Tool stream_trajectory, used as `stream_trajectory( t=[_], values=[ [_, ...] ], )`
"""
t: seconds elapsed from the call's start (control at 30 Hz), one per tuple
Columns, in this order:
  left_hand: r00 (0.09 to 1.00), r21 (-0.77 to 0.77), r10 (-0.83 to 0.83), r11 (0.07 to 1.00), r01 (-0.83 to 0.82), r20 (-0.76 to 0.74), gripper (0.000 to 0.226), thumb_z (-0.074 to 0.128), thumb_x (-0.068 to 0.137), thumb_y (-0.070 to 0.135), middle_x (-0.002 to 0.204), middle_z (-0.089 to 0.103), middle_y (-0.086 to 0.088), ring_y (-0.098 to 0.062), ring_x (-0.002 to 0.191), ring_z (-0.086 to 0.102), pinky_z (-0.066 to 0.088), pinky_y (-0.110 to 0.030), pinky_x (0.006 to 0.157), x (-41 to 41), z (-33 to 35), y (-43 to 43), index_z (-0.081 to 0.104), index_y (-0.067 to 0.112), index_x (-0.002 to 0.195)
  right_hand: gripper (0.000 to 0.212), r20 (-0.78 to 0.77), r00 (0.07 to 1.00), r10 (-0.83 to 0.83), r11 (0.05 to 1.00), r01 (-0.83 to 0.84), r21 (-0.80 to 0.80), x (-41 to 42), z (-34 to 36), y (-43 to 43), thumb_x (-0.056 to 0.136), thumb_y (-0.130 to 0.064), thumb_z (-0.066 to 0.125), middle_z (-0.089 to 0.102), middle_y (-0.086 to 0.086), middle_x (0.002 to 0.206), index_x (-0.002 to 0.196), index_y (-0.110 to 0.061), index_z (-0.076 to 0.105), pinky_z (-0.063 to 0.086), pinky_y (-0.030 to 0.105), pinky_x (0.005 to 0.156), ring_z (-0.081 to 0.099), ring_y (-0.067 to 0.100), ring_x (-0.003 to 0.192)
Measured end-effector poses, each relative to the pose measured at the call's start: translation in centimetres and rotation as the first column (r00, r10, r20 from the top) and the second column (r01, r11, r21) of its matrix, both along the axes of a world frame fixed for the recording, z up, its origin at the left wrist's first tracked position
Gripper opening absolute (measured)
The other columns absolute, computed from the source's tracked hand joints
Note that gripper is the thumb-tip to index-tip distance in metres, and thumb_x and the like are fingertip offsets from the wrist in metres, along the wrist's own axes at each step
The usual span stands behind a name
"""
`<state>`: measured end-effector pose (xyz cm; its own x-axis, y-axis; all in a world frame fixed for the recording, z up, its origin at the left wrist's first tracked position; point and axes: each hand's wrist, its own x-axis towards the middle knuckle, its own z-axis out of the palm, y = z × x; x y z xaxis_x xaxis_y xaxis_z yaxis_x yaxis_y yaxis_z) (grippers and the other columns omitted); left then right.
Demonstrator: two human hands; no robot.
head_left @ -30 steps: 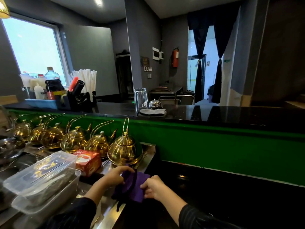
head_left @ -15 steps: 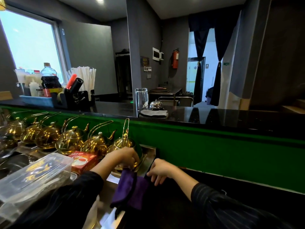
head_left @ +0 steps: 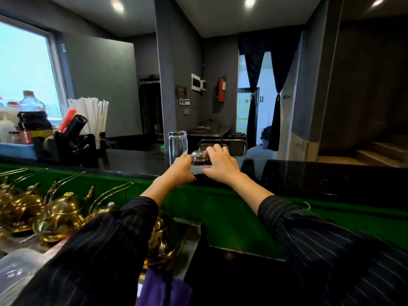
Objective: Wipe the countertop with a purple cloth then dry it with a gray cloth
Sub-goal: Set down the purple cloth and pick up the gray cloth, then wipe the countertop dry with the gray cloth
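Teapots (head_left: 64,214), at least three in gold, crowd the near left. One purple cloth (head_left: 164,288) hangs at the lower counter's (head_left: 191,229) near edge, in neither hand. On the far black countertop (head_left: 309,175) one glass (head_left: 177,144) stands beside the left hand (head_left: 182,167), fingers curled, hold unclear. One silver bell (head_left: 197,156) sits on the gray cloth (head_left: 196,170); the right hand (head_left: 221,165) curls over the bell. Bare top runs rightward.
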<state>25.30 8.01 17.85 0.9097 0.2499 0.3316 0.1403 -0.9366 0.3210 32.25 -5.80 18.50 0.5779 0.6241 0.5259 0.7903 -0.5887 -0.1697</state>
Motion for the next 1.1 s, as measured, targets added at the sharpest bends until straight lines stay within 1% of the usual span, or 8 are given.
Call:
stream_trajectory(
  t=[0.13, 0.23, 0.43, 0.57, 0.73, 0.93, 1.03, 1.1],
  values=[
    [0.991, 0.047, -0.001, 0.999, 0.007, -0.135, 0.090, 0.074, 0.075, 0.022, 0.148, 0.038, -0.016, -0.031, 0.137, 0.037, 0.033, -0.040, 0.113, 1.9, -0.8, 1.0, 0.023, 0.005, 0.147, 0.082, -0.197, 0.980, 0.034, 0.965, -0.084, -0.249, 2.4, -0.8, 1.1, 0.079, -0.048, 0.068, 0.030, 0.007, 0.152, 0.143, -0.012, 0.033, 0.022, 0.059, 0.113, 0.026, 0.028, 0.142],
    [0.985, 0.006, -0.004, 1.000, 0.005, -0.175, 0.080, 0.070, 0.077, 0.023, 0.138, 0.051, -0.014, -0.031, 0.125, 0.050, 0.041, -0.042, 0.106, 1.8, -1.7, 1.1, 0.029, 0.012, 0.145, 0.080, -0.316, 0.949, 0.014, 0.927, -0.131, -0.350, 2.7, -2.5, 1.0, 0.087, -0.046, 0.060, 0.029, 0.004, 0.158, 0.152, -0.022, 0.020, 0.005, 0.062, 0.117, 0.022, 0.025, 0.147],
    [0.999, 0.176, -0.032, 0.984, 0.039, -0.043, 0.044, 0.058, 0.083, 0.015, 0.123, 0.063, -0.005, -0.025, 0.110, 0.060, 0.052, -0.044, 0.091, -0.1, -2.8, 0.9, 0.055, 0.021, 0.127, 0.048, -0.002, 0.999, 0.032, 0.987, -0.032, -0.157, 0.5, -5.4, -1.0, 0.093, -0.026, 0.057, 0.049, 0.001, 0.142, 0.139, -0.019, 0.045, 0.019, 0.059, 0.115, 0.038, 0.025, 0.136],
    [0.993, 0.227, -0.072, 0.973, 0.050, 0.091, 0.029, 0.057, 0.081, 0.011, 0.107, 0.066, -0.006, -0.026, 0.099, 0.063, 0.054, -0.044, 0.081, -1.1, -3.0, -1.4, 0.062, 0.016, 0.108, 0.028, -0.011, 1.000, 0.019, 0.998, -0.019, -0.064, -0.5, -4.5, -3.6, 0.090, -0.011, 0.052, 0.060, 0.007, 0.117, 0.117, -0.017, 0.058, 0.039, 0.052, 0.099, 0.047, 0.029, 0.117],
    [0.968, 0.069, -0.142, 0.989, 0.131, 0.208, 0.016, 0.058, 0.078, 0.010, 0.089, 0.068, -0.011, -0.029, 0.085, 0.064, 0.052, -0.036, 0.073, -1.2, -0.2, -5.8, 0.065, 0.010, 0.093, 0.014, -0.212, 0.975, 0.072, 0.997, -0.063, 0.050, -0.4, -0.4, -9.3, 0.087, -0.015, 0.062, 0.064, 0.006, 0.088, 0.098, -0.020, 0.068, 0.047, 0.039, 0.076, 0.060, 0.026, 0.086],
    [0.947, -0.175, -0.283, 0.935, 0.307, 0.151, 0.025, 0.061, 0.072, 0.003, 0.093, 0.070, -0.015, -0.025, 0.089, 0.062, 0.047, -0.031, 0.076, 1.3, 4.1, -13.8, 0.069, 0.008, 0.096, 0.009, -0.252, 0.968, 0.003, 0.983, 0.044, 0.181, -0.7, 4.7, -18.8, 0.081, -0.012, 0.071, 0.060, 0.006, 0.079, 0.078, -0.015, 0.064, 0.037, 0.029, 0.062, 0.056, 0.021, 0.081],
    [0.908, -0.297, -0.408, 0.858, 0.418, 0.099, 0.018, 0.062, 0.066, 0.007, 0.084, 0.067, -0.012, -0.023, 0.081, 0.061, 0.051, -0.035, 0.078, 2.9, 4.4, -19.1, 0.066, 0.013, 0.082, 0.027, -0.269, 0.961, -0.070, 0.984, 0.110, 0.137, -0.2, 6.5, -23.7, 0.080, -0.014, 0.073, 0.055, 0.004, 0.081, 0.068, -0.024, 0.051, 0.036, 0.032, 0.068, 0.053, 0.021, 0.085],
    [0.876, -0.339, -0.469, 0.810, 0.478, 0.114, 0.009, 0.065, 0.068, 0.014, 0.077, 0.063, -0.009, -0.020, 0.075, 0.059, 0.050, -0.035, 0.073, 4.1, 4.0, -23.0, 0.062, 0.016, 0.076, 0.016, -0.317, 0.943, -0.098, 0.988, 0.130, 0.079, 0.6, 7.2, -27.1, 0.078, -0.014, 0.074, 0.057, 0.011, 0.083, 0.073, -0.015, 0.059, 0.041, 0.037, 0.075, 0.055, 0.027, 0.084]
  ],
)
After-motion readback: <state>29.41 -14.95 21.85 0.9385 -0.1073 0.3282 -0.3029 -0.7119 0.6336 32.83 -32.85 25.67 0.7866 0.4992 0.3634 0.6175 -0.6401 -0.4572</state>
